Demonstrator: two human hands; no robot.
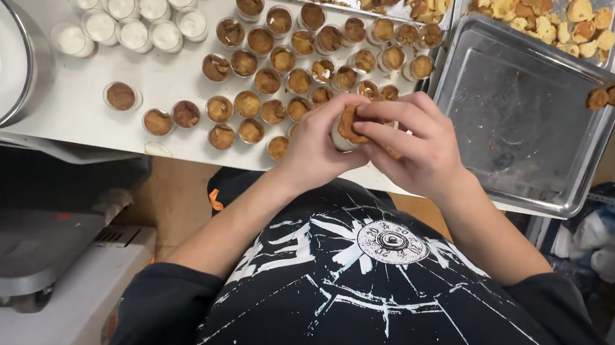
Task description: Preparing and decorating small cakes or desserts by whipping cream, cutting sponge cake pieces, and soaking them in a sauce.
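Over at 9 o'clock our left hand [314, 149] cups a small plastic cup [341, 135]. Our right hand [413, 145] pinches a cake piece [353, 120] into it. The filled cups [283, 77] sit at 12 on the worktop [74, 95]. We reckon we're mid-fill; next calls for gentle pressing.

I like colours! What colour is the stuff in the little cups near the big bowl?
White, in the small cups, seen in the head view.
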